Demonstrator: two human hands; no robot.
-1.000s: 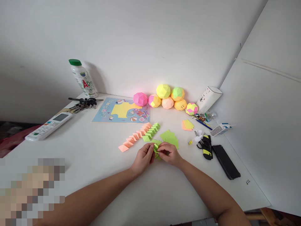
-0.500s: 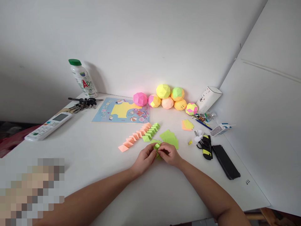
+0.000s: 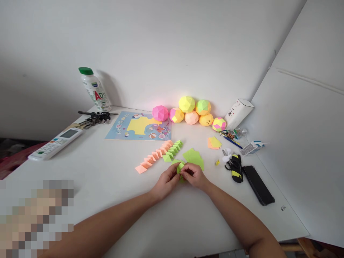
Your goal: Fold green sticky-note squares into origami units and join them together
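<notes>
Between my two hands is a small green paper piece (image 3: 181,166), partly folded and partly covered by the fingers. My left hand (image 3: 167,181) pinches it from the left, and my right hand (image 3: 196,175) pinches its right side. Loose green paper sheets (image 3: 194,157) lie flat just beyond the hands, some of them partly under the fingers. A row of folded green paper units (image 3: 173,151) stands behind my left hand. Beside it runs a longer row of folded peach paper units (image 3: 153,157).
Several faceted paper balls (image 3: 186,104) are grouped by the wall. A blue printed sheet (image 3: 129,125), bottle (image 3: 94,89), keys (image 3: 96,118) and remote control (image 3: 56,144) are on the left. Scissors (image 3: 235,163), a black phone (image 3: 258,185) and yellow-orange sheets (image 3: 214,142) lie right.
Both hands have shifted very slightly to the right. The green paper piece between the fingertips has turned a little and shows more of its face.
</notes>
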